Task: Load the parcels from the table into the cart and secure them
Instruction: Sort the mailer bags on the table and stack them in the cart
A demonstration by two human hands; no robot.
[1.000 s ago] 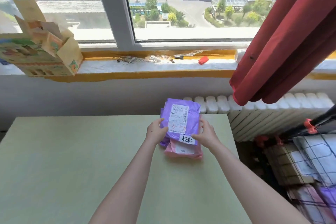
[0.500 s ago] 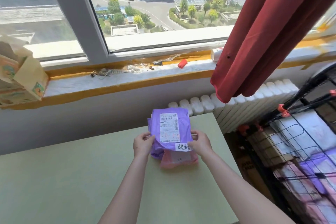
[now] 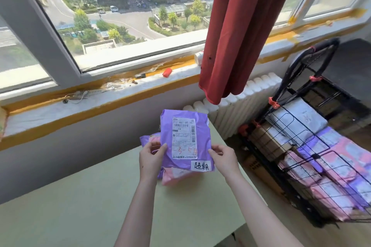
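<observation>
Parcel stack (image 3: pixel 181 134) now raised off the surface (image 3: pixel 80 206), my left hand (image 3: pixel 150 159) and right hand (image 3: pixel 225 159) each clamped on a side; cart (image 3: pixel 297 136) swung into view, loading next.

You wore the only camera on your head. It looked forward and down across the pale green table (image 3: pixel 70 206) toward the window (image 3: pixel 130 16). It sat close: your forearms rose from the bottom edge, and your left hand (image 3: pixel 149 159) and right hand (image 3: pixel 224 160) gripped the purple parcel (image 3: pixel 166 136) near mid-frame. The wide lens bowed the windowsill (image 3: pixel 60 110), and the view rolled, so the sill climbed to the right. The red curtain (image 3: pixel 241 26) hung right of centre at the top, and the wire cart (image 3: pixel 301 124) filled the right edge, seen from above.
</observation>
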